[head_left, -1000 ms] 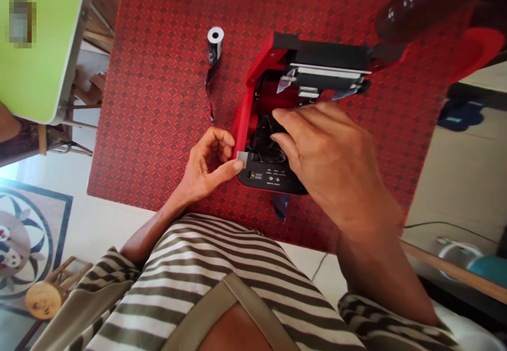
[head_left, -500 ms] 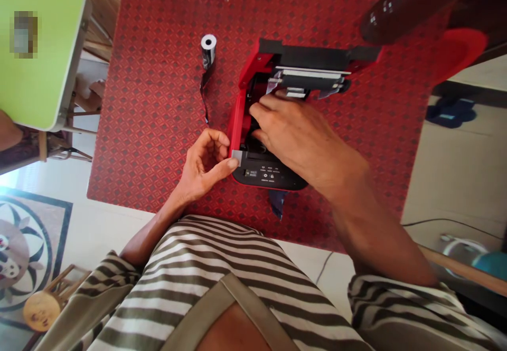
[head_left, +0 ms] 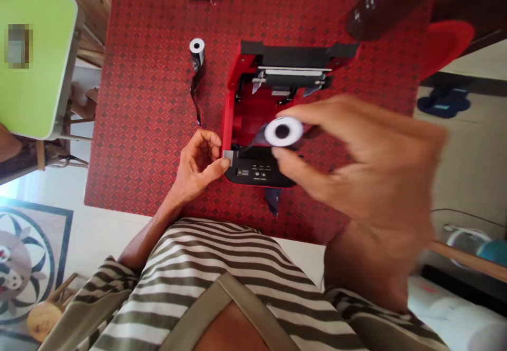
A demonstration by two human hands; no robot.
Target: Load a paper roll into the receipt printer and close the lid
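Head view shows the left hand loosely curled, thumb touching the near corner of an open red-and-black machine; whether that grip clasps it, I cannot tell. The right hand has its grip pinched around a white-ended roll above the machine, and farther off on the desk sits a second roll

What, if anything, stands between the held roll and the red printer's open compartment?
Nothing visible blocks the way: the cover is raised, and the right hand holds the roll over the near side of the compartment. Only the roll's dark ribbon trails between.
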